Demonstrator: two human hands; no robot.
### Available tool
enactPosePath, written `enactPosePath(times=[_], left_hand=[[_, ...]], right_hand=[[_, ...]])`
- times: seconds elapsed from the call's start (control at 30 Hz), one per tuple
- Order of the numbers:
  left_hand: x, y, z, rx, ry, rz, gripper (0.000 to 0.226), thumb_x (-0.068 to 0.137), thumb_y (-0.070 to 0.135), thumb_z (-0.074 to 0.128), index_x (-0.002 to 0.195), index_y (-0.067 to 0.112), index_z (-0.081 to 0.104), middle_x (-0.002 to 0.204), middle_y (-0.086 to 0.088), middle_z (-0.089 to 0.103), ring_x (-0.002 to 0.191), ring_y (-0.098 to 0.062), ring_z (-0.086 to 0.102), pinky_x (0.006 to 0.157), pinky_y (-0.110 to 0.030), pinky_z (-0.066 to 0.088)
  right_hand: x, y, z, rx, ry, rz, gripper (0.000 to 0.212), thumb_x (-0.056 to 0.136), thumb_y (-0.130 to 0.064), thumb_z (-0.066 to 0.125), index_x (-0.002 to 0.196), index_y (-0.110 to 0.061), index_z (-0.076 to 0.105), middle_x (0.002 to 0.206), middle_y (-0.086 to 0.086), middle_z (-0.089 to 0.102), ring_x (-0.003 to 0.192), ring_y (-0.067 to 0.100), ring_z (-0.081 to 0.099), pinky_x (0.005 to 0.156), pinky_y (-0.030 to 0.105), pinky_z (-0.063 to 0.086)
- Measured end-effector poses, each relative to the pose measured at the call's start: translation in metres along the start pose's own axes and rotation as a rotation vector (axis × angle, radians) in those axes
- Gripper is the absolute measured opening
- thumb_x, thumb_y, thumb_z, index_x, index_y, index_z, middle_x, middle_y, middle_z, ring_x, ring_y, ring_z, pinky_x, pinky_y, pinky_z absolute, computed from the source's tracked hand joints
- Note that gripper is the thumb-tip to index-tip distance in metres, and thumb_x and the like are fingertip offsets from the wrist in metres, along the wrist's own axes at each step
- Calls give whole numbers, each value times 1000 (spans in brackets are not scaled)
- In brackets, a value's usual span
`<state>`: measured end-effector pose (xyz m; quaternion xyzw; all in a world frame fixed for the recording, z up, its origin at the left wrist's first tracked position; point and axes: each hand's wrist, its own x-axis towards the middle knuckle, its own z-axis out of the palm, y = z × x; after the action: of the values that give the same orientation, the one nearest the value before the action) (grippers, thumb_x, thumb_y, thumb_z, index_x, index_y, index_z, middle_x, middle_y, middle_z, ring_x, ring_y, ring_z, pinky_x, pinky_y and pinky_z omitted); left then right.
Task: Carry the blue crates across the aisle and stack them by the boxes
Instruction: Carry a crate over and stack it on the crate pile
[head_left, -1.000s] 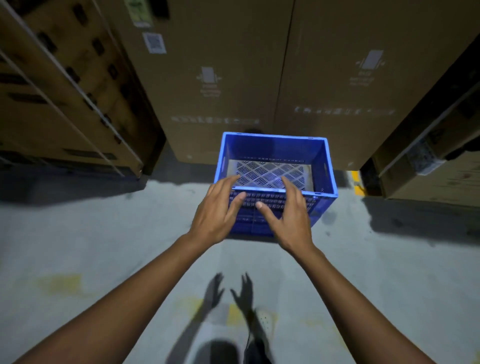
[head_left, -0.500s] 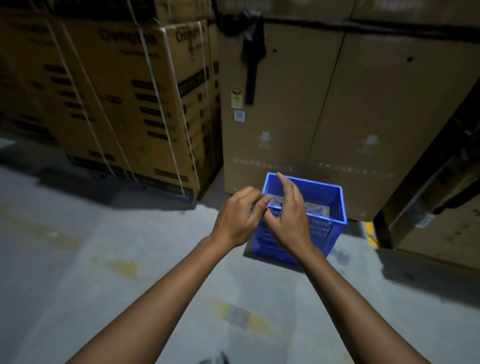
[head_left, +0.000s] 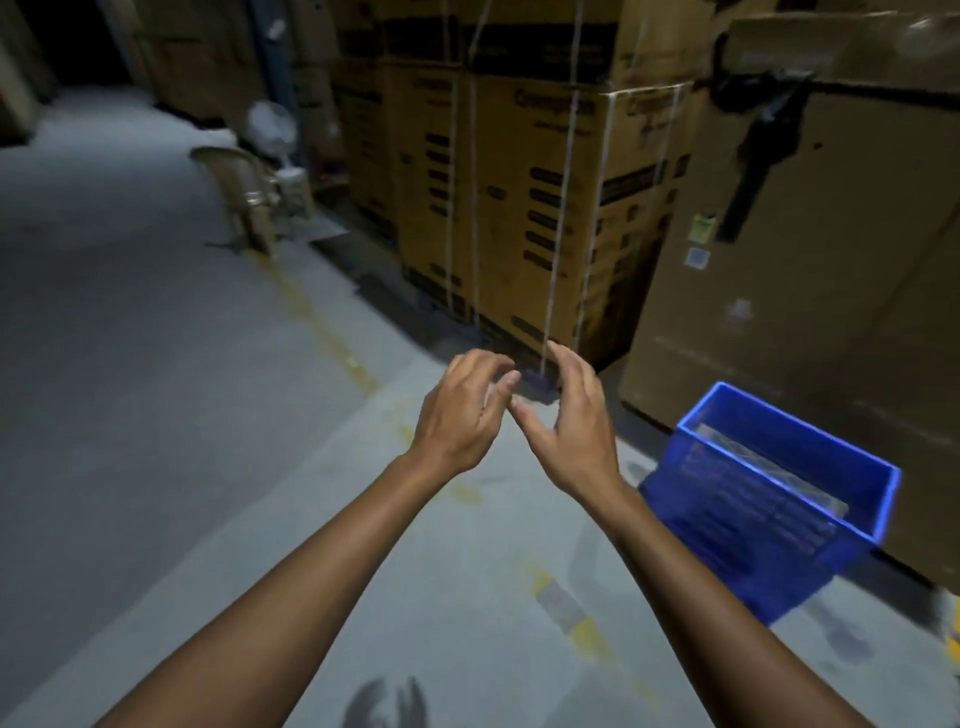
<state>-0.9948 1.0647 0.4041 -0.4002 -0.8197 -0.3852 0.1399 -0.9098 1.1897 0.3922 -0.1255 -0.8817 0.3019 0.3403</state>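
Crate (head_left: 769, 499): sitting on the floor (head_left: 156, 415), right against the big plain box (head_left: 810, 291); one crate showing, nothing stacked on it. Grid insert lying in its bottom.
L hand (head_left: 460, 415): hovering over bare floor, well left of crate; fingers loosely curled, half open, holding nothing.
R hand (head_left: 569, 426): just beside L hand, thumb tips nearly meeting; fingers spread & slightly bent, empty. Not touching crate.
Key relation: crate is lying to the right of both hands & lower in view; R hand is the nearer one. Crate's long axis is running roughly along the box face, near-left to far-right.
Strapped boxes (head_left: 524, 208): standing left of crate, beyond the hands.
Chair (head_left: 249, 197): far left of crate, down the aisle.
Step, my read: this crate looks placed; hands are free, prob. heading off for the next one. No other crates in view, so can't tell which way they lie.
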Motion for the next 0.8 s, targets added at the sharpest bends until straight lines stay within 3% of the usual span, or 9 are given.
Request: enactPosePath(times=[0.3,0.57,0.8], left_hand=[[-175,-58,-180,255,208,-311,50,99,52,27,127,20,52,123,3,57,115,-17,53,87,-42,51],[-367,-93,-362,464,379,-538,47,99,50,31,124,18,53,119,0,60,111,-21,56,89,-41,48],[-556,-111,-509,694,387,-706,52,97,49,32,125,12,54,117,-8,61,109,-29,54,91,-38,42]], right_hand=[[-91,-153,87,197,-257,-198,72,87,-52,62,146,-25,30,149,-2,36,135,17,35,102,36,40],[-204,-335,181,363,-446,-399,78,87,-51,62,149,-23,24,148,2,36,132,22,39,103,40,41],[-347,-488,266,436,-603,-497,78,87,-40,66,149,-14,27,147,11,38,133,28,37,107,40,35]])
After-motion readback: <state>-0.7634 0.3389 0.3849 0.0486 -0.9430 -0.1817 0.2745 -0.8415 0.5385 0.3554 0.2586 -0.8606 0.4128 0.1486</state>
